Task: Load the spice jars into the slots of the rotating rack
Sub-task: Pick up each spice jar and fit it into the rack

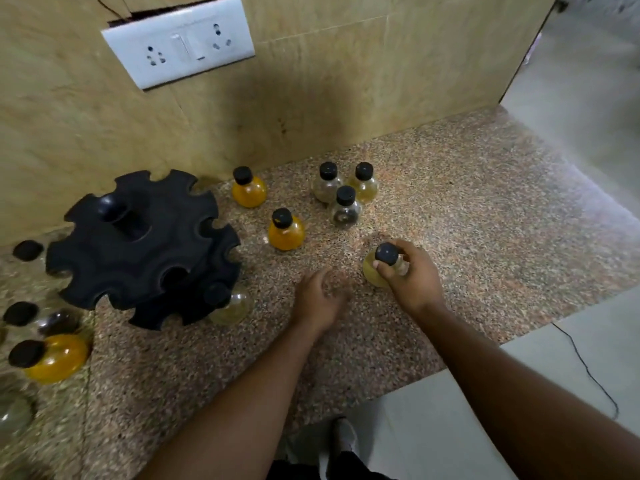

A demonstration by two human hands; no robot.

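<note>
Speckled granite countertop (467,188) meeting a beige stone wall (329,81) that carries a white socket plate (178,41); pale floor (588,81) beyond the right edge. Black notched rotating rack (138,244) stands at left near the wall, one pale jar (230,304) seated in its near lower slot. Five black-capped round jars stand loose mid-counter, among them an orange-filled jar (286,230). Right hand (412,275) pinches the neck of a pale yellow jar (375,270); left hand (320,297) hovers loosely spread beside it.
</note>
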